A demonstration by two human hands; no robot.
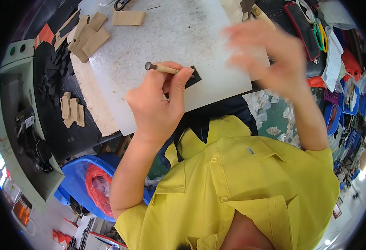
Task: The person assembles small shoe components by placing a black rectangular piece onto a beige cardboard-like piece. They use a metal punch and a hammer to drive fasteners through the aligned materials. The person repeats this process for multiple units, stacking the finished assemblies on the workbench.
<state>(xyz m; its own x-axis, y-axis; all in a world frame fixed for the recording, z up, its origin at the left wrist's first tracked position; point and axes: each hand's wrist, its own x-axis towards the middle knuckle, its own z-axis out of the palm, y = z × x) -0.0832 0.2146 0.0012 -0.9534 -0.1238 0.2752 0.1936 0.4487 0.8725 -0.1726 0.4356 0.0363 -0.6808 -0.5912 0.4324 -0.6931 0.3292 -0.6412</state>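
Observation:
My left hand [158, 98] is closed round a thin hand tool with a pale handle [166, 69] and a round dark metal end. The tool lies slanted, its other end pointing at a small black flat piece [194, 79] under my fingertips. Part of that piece is hidden by the hand. Both rest over a white board [212, 54] on the bench. My right hand [270, 52] is raised above the board's right side. It is smeared by motion, so I cannot tell whether its fingers hold anything.
Tan strips [92, 37] and black strips [56, 71] lie left of the board. Smaller tan pieces [70, 108] sit nearer me. At the right edge are a dark red case [301, 31] and yellow-handled scissors [323, 39]. A blue bin [76, 177] stands below left.

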